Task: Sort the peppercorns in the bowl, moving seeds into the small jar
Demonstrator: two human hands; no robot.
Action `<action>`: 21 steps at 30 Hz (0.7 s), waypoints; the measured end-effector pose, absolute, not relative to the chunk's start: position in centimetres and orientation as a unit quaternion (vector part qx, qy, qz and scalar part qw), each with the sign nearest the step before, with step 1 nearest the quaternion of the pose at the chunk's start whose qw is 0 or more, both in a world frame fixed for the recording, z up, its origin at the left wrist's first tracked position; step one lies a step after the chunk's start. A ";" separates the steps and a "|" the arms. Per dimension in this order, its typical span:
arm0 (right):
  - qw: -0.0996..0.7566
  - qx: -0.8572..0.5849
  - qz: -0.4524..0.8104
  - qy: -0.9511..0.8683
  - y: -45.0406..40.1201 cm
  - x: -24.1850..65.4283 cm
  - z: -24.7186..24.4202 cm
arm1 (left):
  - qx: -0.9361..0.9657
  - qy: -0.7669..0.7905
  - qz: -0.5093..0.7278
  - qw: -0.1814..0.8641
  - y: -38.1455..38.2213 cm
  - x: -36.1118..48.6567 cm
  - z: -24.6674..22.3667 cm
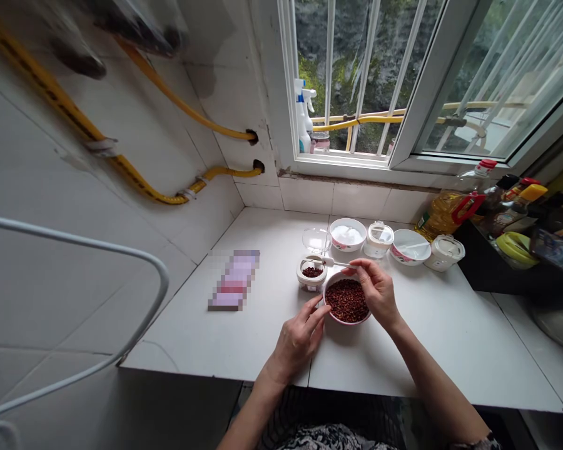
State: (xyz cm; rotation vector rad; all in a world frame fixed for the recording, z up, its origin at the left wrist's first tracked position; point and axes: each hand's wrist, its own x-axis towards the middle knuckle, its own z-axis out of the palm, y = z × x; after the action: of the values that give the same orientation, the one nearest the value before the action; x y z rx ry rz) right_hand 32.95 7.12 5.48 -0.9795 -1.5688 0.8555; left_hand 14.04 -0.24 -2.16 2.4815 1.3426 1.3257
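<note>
A bowl of reddish-brown peppercorn-like grains (348,300) stands on the white counter. My right hand (375,289) pinches the handle of a small white spoon (334,262) above the bowl's back edge, and the spoon's head is over a small open jar (311,282). Similar dark grains lie inside that jar, whose clear lid stands raised behind it. At the bowl's left side, my left hand (302,331) has its fingers apart, with fingertips touching or very near the rim.
Behind are a bowl of white powder (348,235), a lidded jar (378,239), another bowl (410,247) with a spoon and a second lidded jar (445,253). An oil bottle (443,212) stands right; a blurred purple box (235,280) lies left.
</note>
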 end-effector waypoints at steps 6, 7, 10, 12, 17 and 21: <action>0.452 -0.319 0.138 -0.822 7.2 32.2 5.3 | 0.797 0.427 0.427 0.015 -0.2 14.1 -2.2; 0.458 -0.327 0.132 -0.816 7.2 32.4 5.3 | 0.797 0.428 0.426 0.014 -0.2 14.1 -2.2; 0.487 -0.385 0.138 -0.772 7.3 33.8 5.5 | 0.797 0.431 0.423 0.011 -0.2 14.1 -2.2; 0.479 -0.420 0.150 -0.756 7.4 34.6 5.4 | 0.797 0.432 0.421 0.009 -0.2 14.1 -2.2; 0.407 -0.435 0.172 -0.785 7.6 34.5 4.3 | 0.796 0.428 0.428 0.009 -0.2 14.1 -2.2; 0.396 -0.444 0.200 -0.779 7.6 34.0 3.8 | 0.794 0.430 0.429 0.012 -0.2 14.1 -2.3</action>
State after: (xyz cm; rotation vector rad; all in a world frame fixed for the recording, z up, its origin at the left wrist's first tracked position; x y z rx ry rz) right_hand 33.96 7.56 3.77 -1.1239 -1.9729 0.5077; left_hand 14.12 -0.18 -2.28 2.4767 1.3408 1.3358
